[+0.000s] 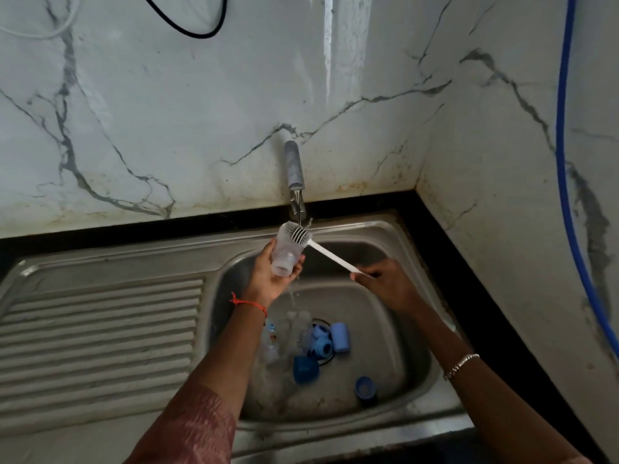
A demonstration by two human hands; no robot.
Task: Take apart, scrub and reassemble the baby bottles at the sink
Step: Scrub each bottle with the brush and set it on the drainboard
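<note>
My left hand (268,279) grips a clear baby bottle (284,254) under the tap (294,182), its neck pointing down toward me. My right hand (382,279) holds the white handle of a bottle brush (330,254); the grey bristle head lies against the bottle's upper end. Water trickles down below the bottle. In the sink basin (385,329) lie clear bottles (284,336), blue collars with teats (323,343), a blue cap (341,336), another blue cap (304,369) and a blue ring (365,387).
A ribbed steel drainboard (100,333) extends left of the basin. Marble walls rise behind and to the right, meeting in a corner. A blue hose (564,182) hangs down the right wall. A black counter edge (469,289) borders the sink.
</note>
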